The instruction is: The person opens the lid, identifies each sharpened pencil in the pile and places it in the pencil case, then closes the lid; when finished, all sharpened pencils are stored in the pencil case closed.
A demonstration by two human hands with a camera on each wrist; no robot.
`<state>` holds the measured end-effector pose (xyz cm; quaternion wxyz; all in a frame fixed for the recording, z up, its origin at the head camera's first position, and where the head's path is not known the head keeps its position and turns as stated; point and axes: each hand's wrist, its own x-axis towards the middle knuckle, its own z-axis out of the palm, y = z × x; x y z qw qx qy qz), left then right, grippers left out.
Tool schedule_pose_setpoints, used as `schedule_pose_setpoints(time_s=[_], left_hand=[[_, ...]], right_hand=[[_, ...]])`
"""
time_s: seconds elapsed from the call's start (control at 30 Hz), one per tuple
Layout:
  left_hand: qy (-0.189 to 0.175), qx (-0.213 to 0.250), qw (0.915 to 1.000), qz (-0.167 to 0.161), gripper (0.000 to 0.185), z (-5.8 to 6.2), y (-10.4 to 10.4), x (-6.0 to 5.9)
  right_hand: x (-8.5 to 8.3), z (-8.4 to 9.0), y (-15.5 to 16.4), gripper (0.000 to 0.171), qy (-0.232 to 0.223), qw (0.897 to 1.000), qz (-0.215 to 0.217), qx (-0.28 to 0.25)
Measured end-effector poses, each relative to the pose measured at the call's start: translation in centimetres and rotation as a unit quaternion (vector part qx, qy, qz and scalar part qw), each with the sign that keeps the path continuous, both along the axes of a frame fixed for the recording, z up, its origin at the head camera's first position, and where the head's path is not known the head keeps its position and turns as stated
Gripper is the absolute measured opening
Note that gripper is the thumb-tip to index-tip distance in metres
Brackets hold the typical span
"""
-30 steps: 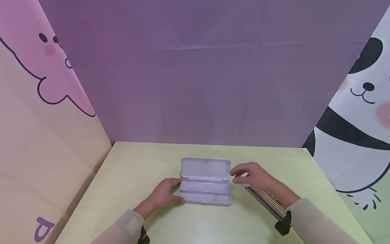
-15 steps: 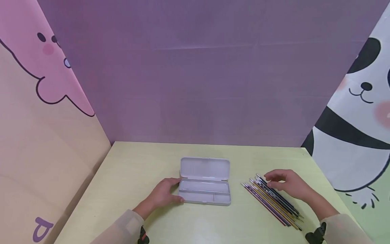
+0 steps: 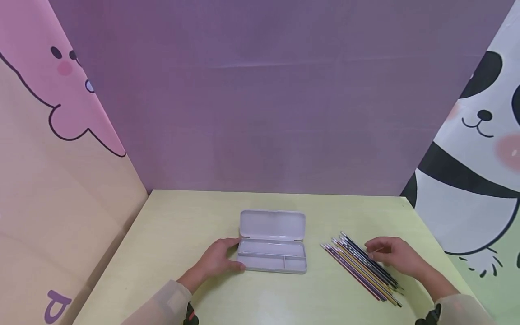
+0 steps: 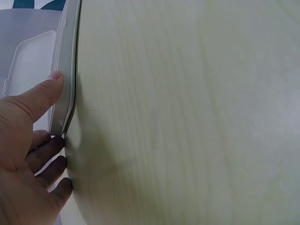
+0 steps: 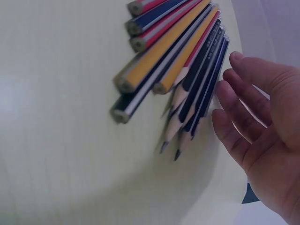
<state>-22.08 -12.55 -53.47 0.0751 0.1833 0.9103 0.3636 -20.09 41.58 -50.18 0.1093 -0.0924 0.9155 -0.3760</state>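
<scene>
An open pencil case [image 3: 271,256] in pale lilac lies on the table, its lid [image 3: 272,225] folded back and its inner tray bare. My left hand [image 3: 219,257] grips the case's left end, thumb [image 4: 47,93] on the front wall and fingers around the corner. To the right, several pencils [image 3: 361,271] lie in a slanting bundle: red, yellow, dark blue and black. Some show sharpened points; others have blunt, flat ends. My right hand [image 3: 394,255] hovers beside the bundle's right side, fingers [image 5: 227,124] loosely bent and holding nothing.
The light wooden table [image 3: 195,212] meets a purple backdrop [image 3: 260,113] at its far edge. Side panels carry a pink cartoon figure [image 3: 77,99] on the left and a panda [image 3: 471,171] on the right.
My right hand has moved right, from beside the case across the pencils to their far side, uncovering the bundle. The left hand stays at the case.
</scene>
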Motion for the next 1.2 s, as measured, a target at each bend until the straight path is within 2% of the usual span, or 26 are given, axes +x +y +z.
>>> schedule_pose_setpoints(time_s=[0.17, 0.4, 0.57, 0.77, 1.0, 1.2], left_hand=[[0.004, 0.000, 1.0000, -0.001, 0.088, -0.3, 0.0, 0.0], [0.003, 0.001, 1.0000, 0.001, 0.087, -0.1, 0.0, 0.0], [0.005, 0.001, 1.0000, -0.002, 0.088, -0.2, 0.0, -0.2], [0.003, 0.001, 1.0000, -0.003, 0.088, -0.2, 0.0, -0.2], [0.003, 0.002, 1.0000, -0.003, 0.088, 0.1, 0.0, -0.1], [0.007, 0.003, 0.9999, -0.007, 0.087, -0.1, 0.0, -0.1]], right_hand=[[0.1, -0.4, 0.1, 0.034, 0.001, 1.000, 0.003, 0.001], [-0.2, -0.7, 0.2, 0.029, 0.028, 0.999, 0.025, -0.005], [-0.5, -1.0, 0.4, 0.029, 0.019, 1.000, 0.011, 0.002], [-1.0, -1.1, 0.5, 0.024, 0.040, 0.998, 0.009, 0.046], [-1.4, -0.9, 0.2, 0.021, 0.073, 0.991, 0.008, 0.113], [-1.4, -0.9, 0.0, 0.021, 0.079, 0.987, 0.001, 0.141]])
